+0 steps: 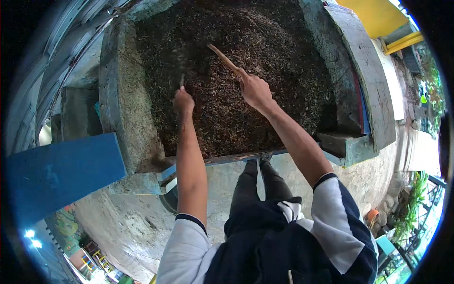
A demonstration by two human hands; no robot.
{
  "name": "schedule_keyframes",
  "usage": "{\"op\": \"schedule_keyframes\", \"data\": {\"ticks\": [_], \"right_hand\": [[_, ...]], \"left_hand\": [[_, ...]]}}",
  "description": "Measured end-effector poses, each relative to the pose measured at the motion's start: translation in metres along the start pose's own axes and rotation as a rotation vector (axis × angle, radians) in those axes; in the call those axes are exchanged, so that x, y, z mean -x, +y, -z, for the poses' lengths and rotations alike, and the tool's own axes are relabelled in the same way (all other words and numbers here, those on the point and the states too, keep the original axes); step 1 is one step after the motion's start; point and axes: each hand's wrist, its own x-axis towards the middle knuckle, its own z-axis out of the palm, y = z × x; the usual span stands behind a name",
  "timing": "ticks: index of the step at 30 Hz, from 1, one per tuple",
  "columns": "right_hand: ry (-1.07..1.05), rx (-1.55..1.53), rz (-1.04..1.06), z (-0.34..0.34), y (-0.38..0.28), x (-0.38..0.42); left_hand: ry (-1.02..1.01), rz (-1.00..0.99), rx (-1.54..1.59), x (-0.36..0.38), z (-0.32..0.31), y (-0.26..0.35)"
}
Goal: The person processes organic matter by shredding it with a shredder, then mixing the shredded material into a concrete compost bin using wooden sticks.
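The right hand [255, 90] is gripping a wooden stick [223, 58], fingers wrapped tight, over dark mulch [265, 42] in a concrete trough [124, 109]; the left hand [183, 101] is clenching a blurred dark tool.

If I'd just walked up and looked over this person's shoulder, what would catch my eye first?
A big concrete trough fills the upper middle, heaped with dark, shredded plant matter. Both bare arms reach into it: the right hand grips a wooden stick, the left hand is closed over the mulch. A blue board sits at lower left.
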Motion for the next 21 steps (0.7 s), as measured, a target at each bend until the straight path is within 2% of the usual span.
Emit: {"op": "schedule_keyframes", "data": {"ticks": [2, 3, 6, 8, 10, 12, 13, 15, 16, 18, 20, 21], "right_hand": [[-0.005, 0.012, 0.009, 0.001, -0.007, -0.012], [0.023, -0.010, 0.013, 0.003, -0.014, -0.016], [0.027, -0.016, 0.041, 0.010, -0.034, -0.032], [0.003, -0.012, 0.064, 0.005, -0.043, -0.055], [-0.032, 0.003, 0.005, -0.005, -0.050, -0.094], [-0.079, 0.013, -0.034, -0.004, -0.037, -0.125], [-0.057, 0.068, -0.017, -0.011, -0.022, -0.140], [-0.066, 0.150, -0.007, -0.007, -0.011, -0.148], [-0.076, 0.144, -0.008, -0.004, -0.009, -0.146], [-0.103, 0.150, -0.030, 0.001, -0.001, -0.146], [-0.001, 0.156, -0.046, 0.001, 0.025, -0.151], [0.009, 0.138, -0.058, 0.007, 0.031, -0.147]], "left_hand": [[-0.073, 0.171, 0.162, -0.010, 0.000, -0.025], [-0.027, 0.210, 0.160, -0.010, -0.006, -0.037], [-0.070, 0.181, 0.154, 0.007, -0.017, -0.069], [-0.016, 0.254, 0.246, 0.038, -0.030, -0.073], [-0.181, 0.222, 0.118, 0.050, -0.020, -0.079], [-0.250, 0.294, 0.087, 0.065, -0.024, -0.079], [-0.248, 0.290, 0.079, 0.079, -0.026, -0.089], [-0.100, 0.158, 0.147, 0.101, -0.027, -0.111], [-0.103, 0.166, 0.138, 0.108, -0.010, -0.106], [-0.192, 0.242, 0.412, 0.110, 0.030, -0.104], [-0.166, 0.108, 0.545, 0.083, 0.019, -0.137], [-0.159, 0.151, 0.550, 0.079, 0.036, -0.122]]}}
